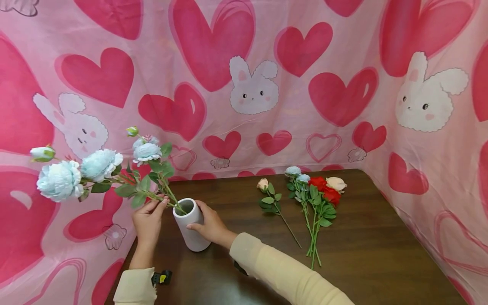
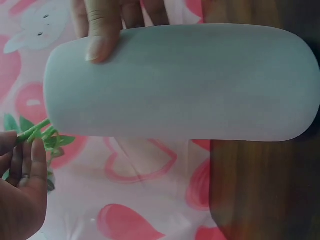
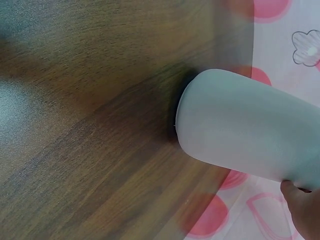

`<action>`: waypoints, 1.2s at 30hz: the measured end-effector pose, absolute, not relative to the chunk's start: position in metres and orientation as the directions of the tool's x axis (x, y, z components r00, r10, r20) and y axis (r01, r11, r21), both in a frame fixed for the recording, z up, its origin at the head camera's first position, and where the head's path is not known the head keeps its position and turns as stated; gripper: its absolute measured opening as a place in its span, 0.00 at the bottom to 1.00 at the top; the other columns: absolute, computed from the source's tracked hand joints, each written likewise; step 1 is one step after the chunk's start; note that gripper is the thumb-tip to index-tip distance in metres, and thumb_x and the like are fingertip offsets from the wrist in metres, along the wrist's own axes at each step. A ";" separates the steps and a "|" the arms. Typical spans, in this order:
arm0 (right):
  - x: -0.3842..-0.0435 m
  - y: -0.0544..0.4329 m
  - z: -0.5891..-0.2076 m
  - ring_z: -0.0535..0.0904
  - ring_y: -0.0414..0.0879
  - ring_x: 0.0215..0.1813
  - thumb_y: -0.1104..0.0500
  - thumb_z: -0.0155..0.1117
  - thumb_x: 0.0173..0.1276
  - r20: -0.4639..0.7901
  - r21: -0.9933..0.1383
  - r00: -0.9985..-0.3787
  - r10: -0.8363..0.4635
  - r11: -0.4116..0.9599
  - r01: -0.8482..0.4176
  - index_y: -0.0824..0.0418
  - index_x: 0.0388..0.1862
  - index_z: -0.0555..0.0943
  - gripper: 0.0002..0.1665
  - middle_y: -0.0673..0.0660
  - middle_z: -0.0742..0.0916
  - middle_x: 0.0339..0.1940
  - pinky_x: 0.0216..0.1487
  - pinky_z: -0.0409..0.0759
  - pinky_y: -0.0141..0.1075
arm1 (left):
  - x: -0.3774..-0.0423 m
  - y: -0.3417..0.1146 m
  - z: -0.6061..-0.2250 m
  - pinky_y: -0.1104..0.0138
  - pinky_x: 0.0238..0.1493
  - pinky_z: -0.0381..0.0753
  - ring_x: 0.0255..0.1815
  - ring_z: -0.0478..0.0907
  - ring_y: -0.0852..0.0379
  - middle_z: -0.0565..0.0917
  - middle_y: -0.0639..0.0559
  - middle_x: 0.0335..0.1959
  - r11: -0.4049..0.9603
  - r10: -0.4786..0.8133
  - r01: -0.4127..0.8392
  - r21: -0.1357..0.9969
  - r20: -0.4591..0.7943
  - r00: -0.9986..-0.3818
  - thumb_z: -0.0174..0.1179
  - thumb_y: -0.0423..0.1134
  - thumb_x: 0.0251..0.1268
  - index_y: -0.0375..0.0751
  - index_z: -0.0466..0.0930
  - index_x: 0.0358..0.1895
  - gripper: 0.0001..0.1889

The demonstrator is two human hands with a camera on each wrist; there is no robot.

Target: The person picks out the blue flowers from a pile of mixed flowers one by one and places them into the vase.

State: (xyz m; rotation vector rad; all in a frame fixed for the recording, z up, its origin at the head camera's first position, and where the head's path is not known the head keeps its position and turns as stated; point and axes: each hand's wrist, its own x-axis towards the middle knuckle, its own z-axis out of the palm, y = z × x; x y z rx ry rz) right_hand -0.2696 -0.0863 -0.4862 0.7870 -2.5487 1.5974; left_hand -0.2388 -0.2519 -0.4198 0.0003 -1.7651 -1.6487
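Observation:
A white vase (image 1: 193,237) stands near the left side of the table in the head view. My right hand (image 1: 211,224) grips it near the top, the thumb on the front of its wall. My left hand (image 1: 150,218) pinches the green stems of pale blue artificial flowers (image 1: 101,164) just left of the rim. The stem ends reach into the vase mouth, while the blooms and buds lean far out to the left. In the left wrist view the stems (image 2: 36,134) show between thumb and fingers, beside the vase (image 2: 180,82). The right wrist view shows the vase base (image 3: 200,115) against the tabletop.
On the right of the brown wooden table (image 1: 244,271) lie a single pale pink rose (image 1: 263,184) and a bunch of red roses (image 1: 331,195), a cream rose (image 1: 336,184) and small blue flowers (image 1: 293,170). A pink heart-and-bunny cloth (image 1: 244,127) hangs around the table.

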 end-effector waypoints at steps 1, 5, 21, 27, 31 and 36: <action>-0.270 -0.086 -0.486 0.74 0.43 0.62 0.53 0.75 0.58 0.290 -0.833 -0.871 -0.397 0.343 -0.434 0.57 0.71 0.65 0.45 0.53 0.78 0.64 0.62 0.72 0.40 | -0.238 -0.250 -0.419 0.78 0.36 0.79 0.34 0.83 0.69 0.87 0.51 0.32 0.201 -0.454 0.443 0.874 0.484 -0.749 0.62 0.20 0.59 0.15 0.81 0.39 0.08; -0.270 -0.086 -0.487 0.74 0.43 0.61 0.54 0.75 0.58 0.301 -0.828 -0.868 -0.396 0.342 -0.443 0.58 0.71 0.65 0.45 0.53 0.78 0.64 0.62 0.72 0.39 | -0.239 -0.249 -0.425 0.80 0.36 0.78 0.35 0.82 0.72 0.85 0.33 0.38 0.278 -0.446 0.398 0.874 0.485 -0.752 0.62 0.20 0.58 0.15 0.82 0.38 0.07; -0.269 -0.086 -0.488 0.74 0.42 0.61 0.55 0.75 0.58 0.309 -0.828 -0.862 -0.403 0.332 -0.452 0.58 0.71 0.64 0.44 0.54 0.78 0.63 0.61 0.73 0.39 | -0.244 -0.251 -0.439 0.81 0.22 0.70 0.22 0.73 0.78 0.86 0.34 0.32 0.527 -0.423 0.240 0.816 0.496 -0.758 0.67 0.30 0.57 0.27 0.86 0.35 0.07; -0.268 -0.087 -0.488 0.74 0.43 0.61 0.55 0.75 0.59 0.305 -0.828 -0.863 -0.404 0.335 -0.449 0.58 0.72 0.64 0.45 0.54 0.78 0.64 0.61 0.73 0.39 | -0.242 -0.252 -0.435 0.81 0.22 0.69 0.21 0.72 0.78 0.86 0.37 0.29 0.595 -0.417 0.186 0.782 0.498 -0.760 0.69 0.33 0.57 0.29 0.87 0.34 0.07; -0.268 -0.086 -0.487 0.75 0.43 0.60 0.55 0.75 0.59 0.312 -0.826 -0.863 -0.398 0.335 -0.453 0.58 0.71 0.64 0.45 0.54 0.78 0.63 0.60 0.73 0.39 | -0.242 -0.251 -0.434 0.79 0.21 0.68 0.20 0.72 0.72 0.86 0.40 0.25 0.649 -0.398 0.158 0.744 0.509 -0.763 0.69 0.34 0.55 0.31 0.88 0.31 0.07; -0.268 -0.086 -0.489 0.74 0.43 0.61 0.54 0.74 0.59 0.309 -0.821 -0.863 -0.400 0.346 -0.454 0.59 0.72 0.64 0.45 0.55 0.78 0.64 0.60 0.73 0.39 | -0.242 -0.249 -0.437 0.78 0.21 0.69 0.22 0.75 0.64 0.86 0.41 0.25 0.664 -0.380 0.163 0.729 0.517 -0.767 0.69 0.34 0.55 0.31 0.88 0.31 0.07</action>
